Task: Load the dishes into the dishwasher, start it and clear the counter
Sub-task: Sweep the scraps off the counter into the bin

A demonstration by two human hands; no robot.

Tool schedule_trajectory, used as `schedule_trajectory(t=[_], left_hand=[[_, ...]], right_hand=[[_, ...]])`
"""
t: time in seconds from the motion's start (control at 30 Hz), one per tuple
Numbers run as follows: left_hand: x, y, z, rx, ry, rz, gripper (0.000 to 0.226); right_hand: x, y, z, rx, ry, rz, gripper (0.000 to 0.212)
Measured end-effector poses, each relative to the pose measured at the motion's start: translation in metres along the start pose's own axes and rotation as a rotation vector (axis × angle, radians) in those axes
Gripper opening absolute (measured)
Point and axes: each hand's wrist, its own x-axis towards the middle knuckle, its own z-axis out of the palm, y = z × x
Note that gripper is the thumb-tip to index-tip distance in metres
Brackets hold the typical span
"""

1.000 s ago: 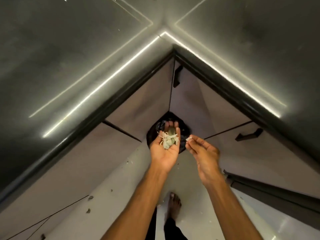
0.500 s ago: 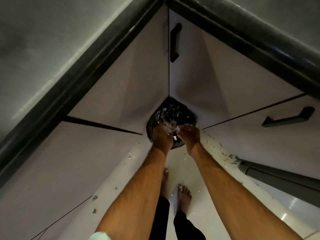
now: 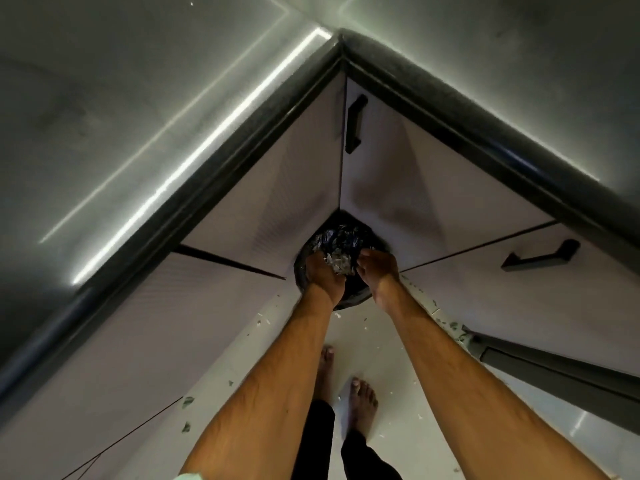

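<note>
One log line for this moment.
step: scraps into bin | left hand: over bin | right hand: over bin | grips: unclear | floor: scattered bits

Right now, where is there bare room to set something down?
Bare: the counter on both sides of the corner. Mostly bare: the floor between bin and feet. Crowded: the bin's mouth, under the left hand and right hand; scraps lie along the cabinets.

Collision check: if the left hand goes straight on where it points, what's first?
Likely the pale shredded scraps heaped in the round black-bagged bin, just beyond the left hand; depth is unclear.
</note>
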Motion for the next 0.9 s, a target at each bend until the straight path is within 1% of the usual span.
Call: schedule_trajectory(t=[0.03,0.1,0.17,0.23,0.3,0.37,0.43,0.5,0.53,0.63,0.73,0.8,0.9], left_hand=[[-0.006,0.003,0.001,0.004,0.043,-0.021,0.053],[-0.023,0.010,0.004,-0.022,0.052,-0.018,0.049],[-0.049,0.019,0.007,-0.007,0.075,0.013,0.032],[-0.077,0.029,0.010,0.026,0.095,0.014,0.021],[-0.117,0.046,0.014,0.094,0.081,-0.002,0.018],[-0.157,0.061,0.020,0.170,0.013,-0.012,0.019],[-0.200,0.076,0.024,0.275,-0.047,0.003,0.026],[-0.247,0.094,0.029,0.368,-0.095,0.055,0.036],[-0.269,0.103,0.031,0.402,-0.119,0.089,0.038],[-0.328,0.133,0.038,0.511,-0.194,0.242,0.037],[-0.372,0.164,0.048,0.592,-0.228,0.396,0.033],[-0.395,0.185,0.057,0.620,-0.232,0.481,0.031],[-0.422,0.212,0.069,0.638,-0.219,0.585,0.026]], right_hand=[[-0.029,-0.019,-0.001,-0.001,0.000,-0.010,0.040],[-0.073,-0.042,-0.006,0.070,0.001,-0.041,0.032],[-0.103,-0.054,-0.012,0.130,-0.018,-0.070,0.030],[-0.137,-0.069,-0.018,0.117,-0.008,-0.113,0.030],[-0.172,-0.086,-0.023,0.055,0.002,-0.185,0.028],[-0.211,-0.104,-0.029,-0.025,0.007,-0.277,0.024],[-0.250,-0.124,-0.038,-0.098,0.019,-0.394,0.019],[-0.289,-0.147,-0.050,-0.162,0.035,-0.513,0.019],[-0.310,-0.161,-0.055,-0.173,0.046,-0.556,0.018],[-0.364,-0.200,-0.070,-0.164,0.073,-0.653,0.014],[-0.403,-0.238,-0.079,-0.182,0.133,-0.742,0.013],[-0.422,-0.262,-0.082,-0.208,0.145,-0.765,0.017],[-0.443,-0.297,-0.078,-0.267,0.134,-0.804,0.031]])
